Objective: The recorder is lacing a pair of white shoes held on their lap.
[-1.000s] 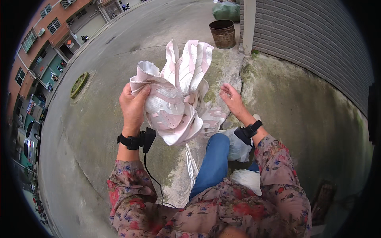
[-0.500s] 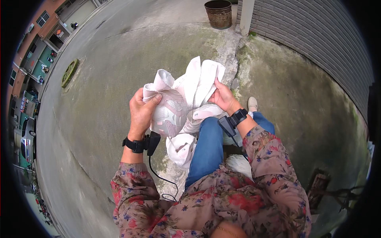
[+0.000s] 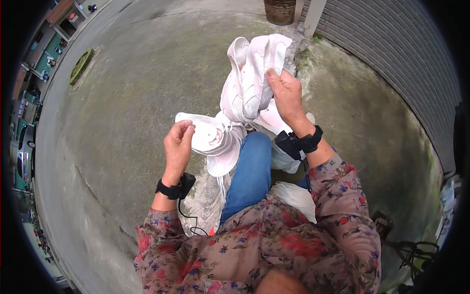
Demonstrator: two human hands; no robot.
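Note:
My right hand (image 3: 286, 95) grips a bundle of white and pale pink sneaker uppers (image 3: 247, 83), its thumb pressed on their side, held up beyond my knee. My left hand (image 3: 178, 142) has its fingers curled together at the left edge of another white shoe upper (image 3: 205, 132); whether they pinch that edge or a thread cannot be made out. This upper is part of a stack with laces around it, just left of my knee. Below it sits a further pink-white piece (image 3: 223, 163), with loose laces (image 3: 223, 186) hanging down.
My blue-trousered leg (image 3: 252, 166) is beside the stack. More white-pink pieces (image 3: 274, 117) lie behind my right wrist. A rusty bucket (image 3: 280, 12) stands by the grey ribbed wall (image 3: 382, 63). Concrete ground (image 3: 127, 127) spreads leftward. Each wrist wears a black strapped device.
My right hand has raised the bundle up and away, turning it. My left hand has dropped lower, away from the upper it gripped. The stack beside my knee is now more exposed.

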